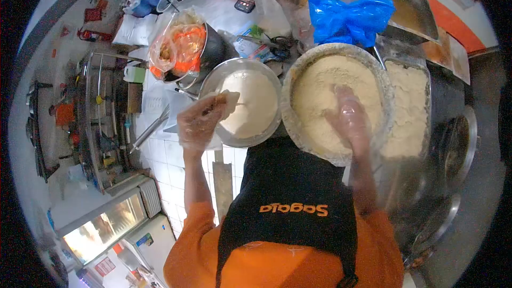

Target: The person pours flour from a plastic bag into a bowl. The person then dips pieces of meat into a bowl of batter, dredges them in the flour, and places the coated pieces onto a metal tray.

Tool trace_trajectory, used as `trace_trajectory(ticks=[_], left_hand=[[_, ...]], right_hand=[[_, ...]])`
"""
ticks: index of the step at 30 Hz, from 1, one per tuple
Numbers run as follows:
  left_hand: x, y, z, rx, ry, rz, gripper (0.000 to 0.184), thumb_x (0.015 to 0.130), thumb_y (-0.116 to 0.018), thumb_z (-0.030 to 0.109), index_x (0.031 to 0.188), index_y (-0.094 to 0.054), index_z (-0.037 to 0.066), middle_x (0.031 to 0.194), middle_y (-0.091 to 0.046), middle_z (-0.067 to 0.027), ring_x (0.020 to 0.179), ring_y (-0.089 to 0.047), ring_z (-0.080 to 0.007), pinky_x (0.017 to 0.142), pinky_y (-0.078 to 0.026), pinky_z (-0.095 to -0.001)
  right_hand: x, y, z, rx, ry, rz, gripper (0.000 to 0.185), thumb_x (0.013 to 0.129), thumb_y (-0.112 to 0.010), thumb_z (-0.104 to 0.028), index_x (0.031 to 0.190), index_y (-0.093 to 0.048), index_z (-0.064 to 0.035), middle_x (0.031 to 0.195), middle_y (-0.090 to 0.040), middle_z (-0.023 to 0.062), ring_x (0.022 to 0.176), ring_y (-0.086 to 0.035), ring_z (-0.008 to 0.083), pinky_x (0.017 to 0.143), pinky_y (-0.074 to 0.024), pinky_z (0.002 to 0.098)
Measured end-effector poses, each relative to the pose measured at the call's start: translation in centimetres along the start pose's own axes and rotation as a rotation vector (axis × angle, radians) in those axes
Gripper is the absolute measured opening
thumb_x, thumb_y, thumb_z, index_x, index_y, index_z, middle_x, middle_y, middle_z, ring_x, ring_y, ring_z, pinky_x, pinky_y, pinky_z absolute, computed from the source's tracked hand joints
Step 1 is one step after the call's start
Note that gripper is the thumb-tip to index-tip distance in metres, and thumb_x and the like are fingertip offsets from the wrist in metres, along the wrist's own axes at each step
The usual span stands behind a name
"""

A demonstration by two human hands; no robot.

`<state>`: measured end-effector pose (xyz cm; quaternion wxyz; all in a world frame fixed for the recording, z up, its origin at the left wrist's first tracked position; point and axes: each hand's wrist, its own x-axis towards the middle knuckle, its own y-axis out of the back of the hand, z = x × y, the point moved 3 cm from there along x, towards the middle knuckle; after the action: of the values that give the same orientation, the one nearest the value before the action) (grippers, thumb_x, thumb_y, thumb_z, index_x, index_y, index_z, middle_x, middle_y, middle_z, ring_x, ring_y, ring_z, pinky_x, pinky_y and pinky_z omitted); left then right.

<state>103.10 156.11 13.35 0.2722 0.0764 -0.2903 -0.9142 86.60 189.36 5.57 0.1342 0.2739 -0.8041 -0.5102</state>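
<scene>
My left hand (201, 120), seemingly in a clear glove, is closed on a pale batter-coated piece (230, 102) over the left edge of a bowl of white batter (256, 104). What lies under the coating cannot be told. To the right, my right hand (349, 117) reaches palm down into a wide basin (295, 133) of pale flour (314, 90). Its thumb stands apart from the fingers, whose tips touch the flour. Behind the batter stands a dark pot (214, 48) with a clear bag of orange and brown food (184, 48).
A flour-filled tray (408, 106) lies right of the basin. Behind are a blue plastic bag (349, 18), black scissors (281, 45), a phone-like device (245, 1) and a metal pan (408, 10). A whisk (152, 130) lies at left, near shelving (98, 128).
</scene>
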Motion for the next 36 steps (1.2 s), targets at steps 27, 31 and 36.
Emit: trace_trajectory(ticks=[27,31,36], left_hand=[[1.4,-9.4,7.7,-0.436,0.102,-0.124,0.024,0.091,-0.074,0.011,0.11,-0.072,-0.003,0.088,-0.074,-0.0093,0.074,-0.067,-0.011,0.064,-0.055,-0.0262],[2.2,-16.1,7.6,-0.47,-0.062,-0.15,0.022,0.091,-0.072,0.016,0.103,-0.07,-0.003,0.084,-0.074,-0.0142,0.077,-0.072,-0.0211,0.066,-0.058,-0.035],[2.8,-22.5,4.1,0.292,-0.19,-0.368,0.024,0.09,-0.066,0.023,0.094,-0.062,-0.001,0.085,-0.067,-0.0262,0.077,-0.066,-0.0438,0.072,-0.053,-0.0516]], right_hand=[[-1.9,-5.2,3.7,0.082,0.002,0.001,0.072,0.07,-0.081,-0.027,0.135,-0.055,-0.0095,0.14,-0.053,0.0183,0.13,-0.048,0.0401,0.107,-0.0412,0.0462],[-3.5,-1.7,4.0,0.403,-0.261,0.141,0.08,0.074,-0.081,-0.032,0.137,-0.047,0.0044,0.131,-0.057,0.0263,0.123,-0.054,0.0384,0.103,-0.0447,0.0434],[-3.0,-2.4,4.3,0.035,-0.557,-0.028,0.08,0.07,-0.084,-0.032,0.129,-0.051,0.0102,0.112,-0.067,0.0268,0.109,-0.063,0.039,0.094,-0.0504,0.0408]])
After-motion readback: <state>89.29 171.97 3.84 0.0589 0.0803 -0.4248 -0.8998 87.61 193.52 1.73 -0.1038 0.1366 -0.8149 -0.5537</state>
